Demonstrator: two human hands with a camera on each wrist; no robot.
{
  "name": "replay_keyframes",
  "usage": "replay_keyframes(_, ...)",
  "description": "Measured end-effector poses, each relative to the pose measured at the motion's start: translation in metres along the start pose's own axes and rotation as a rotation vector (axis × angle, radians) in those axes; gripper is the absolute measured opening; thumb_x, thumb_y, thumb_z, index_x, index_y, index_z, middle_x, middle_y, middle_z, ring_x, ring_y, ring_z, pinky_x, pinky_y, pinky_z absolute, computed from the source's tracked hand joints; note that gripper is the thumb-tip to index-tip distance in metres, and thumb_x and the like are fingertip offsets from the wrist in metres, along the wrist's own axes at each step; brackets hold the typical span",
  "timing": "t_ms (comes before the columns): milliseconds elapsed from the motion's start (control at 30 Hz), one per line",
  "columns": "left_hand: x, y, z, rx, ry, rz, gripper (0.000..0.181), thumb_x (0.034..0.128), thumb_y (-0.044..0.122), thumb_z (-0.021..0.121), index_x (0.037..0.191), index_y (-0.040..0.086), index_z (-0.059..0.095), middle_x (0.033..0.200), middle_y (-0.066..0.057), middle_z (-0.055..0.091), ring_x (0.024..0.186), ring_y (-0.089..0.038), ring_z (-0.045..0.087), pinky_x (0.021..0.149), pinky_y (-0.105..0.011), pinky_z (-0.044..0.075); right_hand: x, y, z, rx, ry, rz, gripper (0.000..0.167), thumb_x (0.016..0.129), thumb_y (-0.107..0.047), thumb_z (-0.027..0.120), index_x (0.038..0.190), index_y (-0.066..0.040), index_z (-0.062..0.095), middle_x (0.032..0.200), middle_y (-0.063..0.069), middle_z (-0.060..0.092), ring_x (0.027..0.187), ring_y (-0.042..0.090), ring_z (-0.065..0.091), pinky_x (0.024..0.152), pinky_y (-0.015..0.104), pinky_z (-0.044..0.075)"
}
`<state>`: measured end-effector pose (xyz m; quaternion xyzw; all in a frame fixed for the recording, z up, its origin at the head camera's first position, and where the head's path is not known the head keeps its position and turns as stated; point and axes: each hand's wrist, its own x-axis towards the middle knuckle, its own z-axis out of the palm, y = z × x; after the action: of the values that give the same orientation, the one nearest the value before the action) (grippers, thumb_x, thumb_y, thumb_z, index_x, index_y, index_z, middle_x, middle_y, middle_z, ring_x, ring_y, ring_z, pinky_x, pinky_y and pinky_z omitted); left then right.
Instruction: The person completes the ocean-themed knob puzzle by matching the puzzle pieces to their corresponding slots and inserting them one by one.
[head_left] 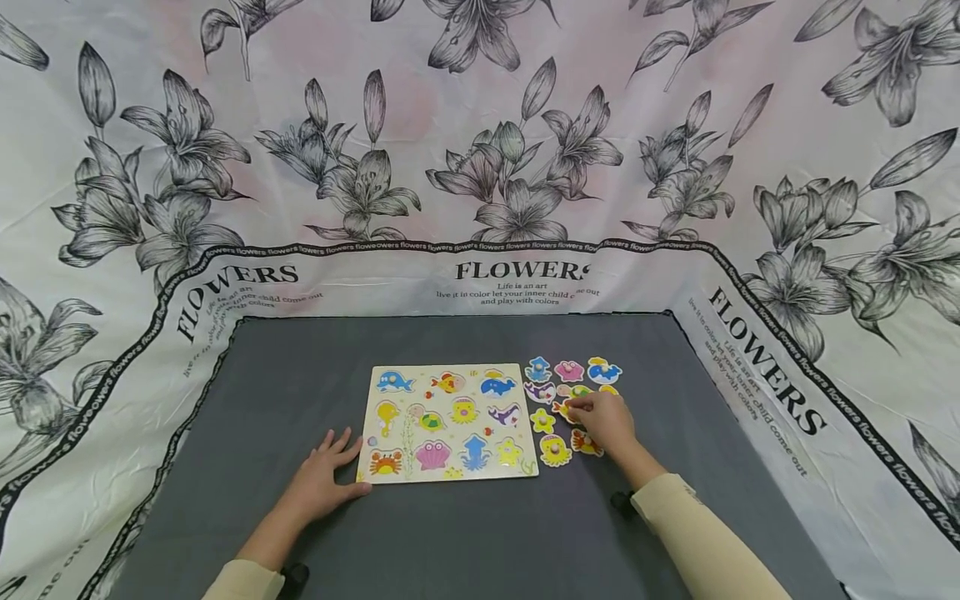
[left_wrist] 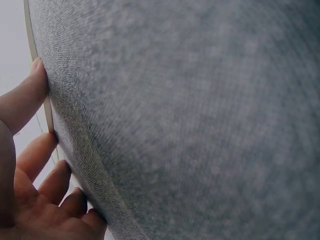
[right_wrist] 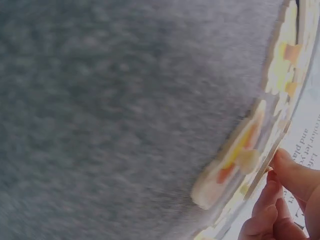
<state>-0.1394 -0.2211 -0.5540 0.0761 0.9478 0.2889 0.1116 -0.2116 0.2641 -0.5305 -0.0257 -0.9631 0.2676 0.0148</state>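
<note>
A pale puzzle board [head_left: 408, 421] printed with sea animals lies on the grey cloth. My left hand [head_left: 322, 483] rests at its lower left edge with fingers spread; in the left wrist view the thumb and index finger of the hand [left_wrist: 45, 185] touch the board's edge [left_wrist: 48, 112]. To the board's right lie several loose sea-animal pieces, among them a yellow star [head_left: 543, 421] and a crab [head_left: 585, 442]. Over them my right hand [head_left: 609, 425] pinches a piece [head_left: 576, 412], partly hidden by the fingers. The right wrist view shows that hand [right_wrist: 285, 195] holding a thin piece [right_wrist: 262, 167] edge-on.
Dark grey cloth [head_left: 465, 542] covers the table around the board. Beyond it runs a white border [head_left: 375, 287] with printed lettering, then a flower-patterned sheet [head_left: 420, 108]. The loose pieces sit close together beside the board's right edge, a blue whale [head_left: 603, 372] at the back.
</note>
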Motion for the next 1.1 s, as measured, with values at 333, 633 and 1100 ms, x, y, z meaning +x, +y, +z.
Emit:
replay_keyframes(333,0.000,-0.004,0.001,-0.002,-0.001,0.016,0.092,0.0772,0.047,0.084,0.150,0.007,0.047,0.161,-0.022,0.032,0.152,-0.048,0.016,0.117,-0.071,0.020,0.001,-0.014,-0.002,0.005,-0.023,-0.013,0.018,0.090,-0.024,0.078,0.104,-0.015,0.083,0.091,0.002,0.078,0.066,0.009,0.062,0.055,0.028,0.044)
replay_keyframes(633,0.000,-0.004,0.001,-0.007,-0.005,0.000,0.092,0.0770,0.049,0.084,0.151,0.008,0.048,0.161,-0.021,0.032,0.152,-0.048,0.016,0.117,-0.071,0.019,0.008,-0.034,-0.005,0.002,-0.001,-0.097,0.017,0.089,-0.021,0.079,0.104,-0.014,0.083,0.091,0.003,0.079,0.068,0.010,0.063,0.055,0.027,0.046)
replay_keyframes(1100,0.001,-0.001,-0.001,-0.008,0.002,-0.004,0.092,0.0770,0.048,0.084,0.151,0.008,0.047,0.161,-0.021,0.032,0.152,-0.047,0.016,0.117,-0.071,0.019,0.016,-0.054,-0.009,0.023,-0.051,-0.086,0.018,0.091,-0.020,0.077,0.107,-0.013,0.082,0.089,0.002,0.079,0.074,0.011,0.069,0.061,0.027,0.051)
